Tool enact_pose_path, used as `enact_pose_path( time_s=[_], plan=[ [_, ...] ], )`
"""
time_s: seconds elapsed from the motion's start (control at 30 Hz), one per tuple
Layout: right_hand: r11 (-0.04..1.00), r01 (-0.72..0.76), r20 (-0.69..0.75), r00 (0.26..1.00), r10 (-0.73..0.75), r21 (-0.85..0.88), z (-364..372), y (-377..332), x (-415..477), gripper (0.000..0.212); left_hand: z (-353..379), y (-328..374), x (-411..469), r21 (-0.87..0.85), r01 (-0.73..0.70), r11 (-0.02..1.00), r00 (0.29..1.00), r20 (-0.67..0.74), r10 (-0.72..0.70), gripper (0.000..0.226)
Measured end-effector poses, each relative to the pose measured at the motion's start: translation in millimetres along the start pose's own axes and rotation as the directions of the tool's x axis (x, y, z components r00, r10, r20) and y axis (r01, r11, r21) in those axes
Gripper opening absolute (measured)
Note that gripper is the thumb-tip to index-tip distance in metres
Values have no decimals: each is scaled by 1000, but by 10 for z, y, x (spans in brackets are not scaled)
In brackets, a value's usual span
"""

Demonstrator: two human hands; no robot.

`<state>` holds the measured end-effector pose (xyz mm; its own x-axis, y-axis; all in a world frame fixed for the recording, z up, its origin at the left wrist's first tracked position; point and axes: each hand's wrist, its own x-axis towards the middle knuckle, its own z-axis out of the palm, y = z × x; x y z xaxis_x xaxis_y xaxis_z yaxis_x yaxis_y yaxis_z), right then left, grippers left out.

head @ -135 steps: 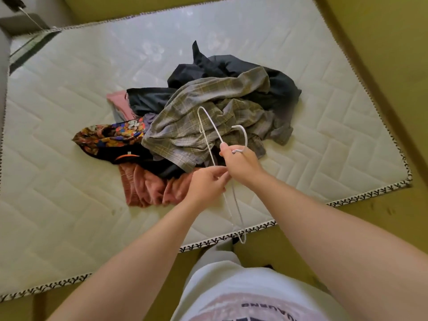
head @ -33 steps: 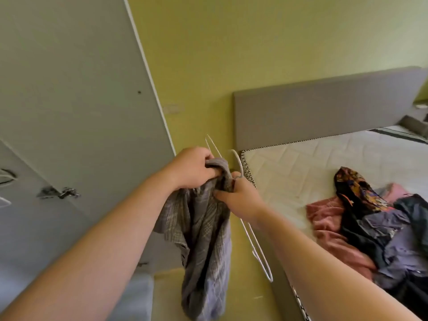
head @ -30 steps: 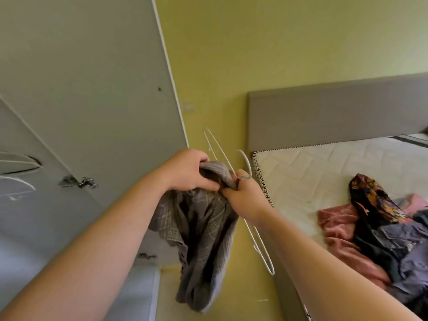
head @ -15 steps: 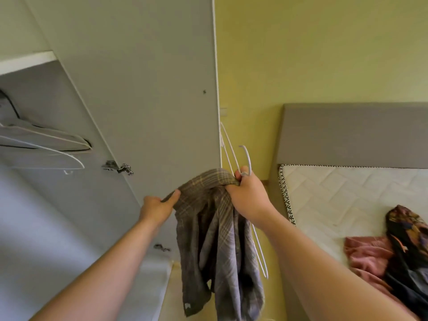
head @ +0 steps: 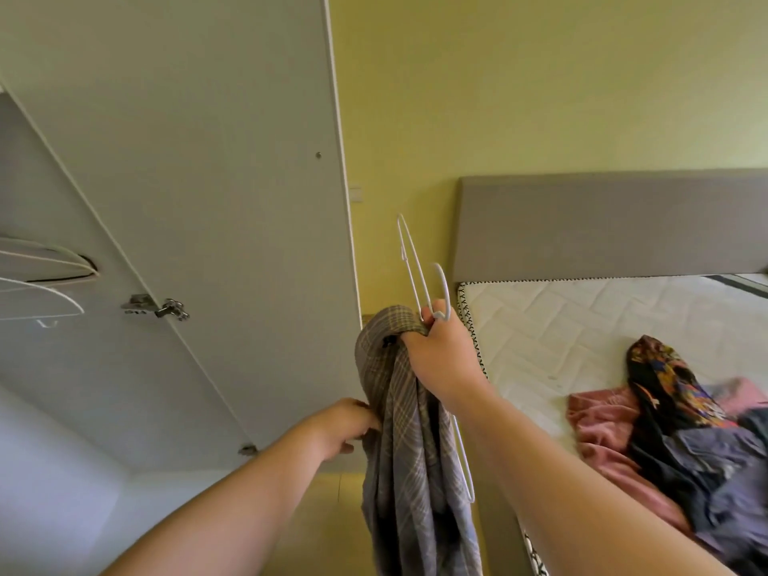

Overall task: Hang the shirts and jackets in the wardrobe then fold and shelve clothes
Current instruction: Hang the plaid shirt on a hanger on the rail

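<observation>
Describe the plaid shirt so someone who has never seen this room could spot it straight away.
Start at the open grey wardrobe door on the left; just right of its edge, the right hand is raised. The grey plaid shirt hangs bunched from it, beside a white hanger. Unlike the pink, floral and dark clothes heaped on the mattress, it is checked and held in the air.

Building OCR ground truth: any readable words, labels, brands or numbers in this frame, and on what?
None can be read.
No text on the plaid shirt, white hanger, wardrobe door or headboard.
The patterned garment on the mattress: colourful print only, no letters made out.
</observation>
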<state>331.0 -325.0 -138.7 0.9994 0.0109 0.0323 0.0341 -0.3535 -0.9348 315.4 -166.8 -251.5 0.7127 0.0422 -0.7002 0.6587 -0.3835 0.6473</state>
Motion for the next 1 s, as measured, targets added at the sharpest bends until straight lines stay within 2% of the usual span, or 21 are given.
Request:
enact_pose_path(
  time_s=[0.13, 0.27, 0.33, 0.4, 0.47, 0.57, 0.63, 0.73, 0.77, 0.87, 0.93, 1.0],
  plan=[
    [998, -47, -76, 996, 45, -35, -286, 76, -2, 22, 119, 102, 146, -82, -8, 997, 1000, -6, 7, 26],
    [997, -82, -237, 969, 77, -9, -624, 205, -48, 30, 78, 399, 220, -344, -185, 921, 977, -162, 136, 22],
    [993, -114, -320, 942, 101, -22, -831, 299, -67, 26, -9, 627, 153, -380, -293, 877, 956, -135, 260, 21],
    [985, -169, -365, 920, 144, -37, -1029, 412, -90, 17, -87, 865, 31, -284, -413, 866, 908, -50, 417, 24],
    [974, -219, -389, 903, 183, -51, -1197, 546, -114, 19, -134, 1110, -129, -158, -517, 841, 849, 26, 527, 22],
    [949, -300, -407, 882, 237, -99, -1347, 727, -178, 26, -116, 1477, -371, -60, -594, 802, 788, 158, 595, 8],
    [935, -333, -410, 875, 257, -125, -1389, 827, -224, 30, -74, 1674, -526, 2, -591, 806, 790, 204, 579, 10],
    [918, -370, -371, 880, 296, -145, -1403, 932, -282, 34, 10, 1858, -666, 207, -566, 798, 821, 234, 521, 31],
    [906, -392, -359, 878, 316, -161, -1399, 966, -298, 36, 53, 1878, -686, 229, -550, 803, 831, 247, 499, 33],
    [880, -451, -305, 868, 392, -150, -1358, 1049, -342, 46, 216, 1840, -676, 184, -540, 822, 836, 234, 496, 23],
    [879, -467, -265, 862, 431, -90, -1312, 1058, -345, 54, 334, 1741, -603, 195, -522, 830, 851, 177, 494, 17],
    [869, -490, -256, 851, 460, -67, -1269, 1034, -337, 52, 411, 1610, -496, 185, -468, 864, 884, 95, 458, 16]
  ],
)
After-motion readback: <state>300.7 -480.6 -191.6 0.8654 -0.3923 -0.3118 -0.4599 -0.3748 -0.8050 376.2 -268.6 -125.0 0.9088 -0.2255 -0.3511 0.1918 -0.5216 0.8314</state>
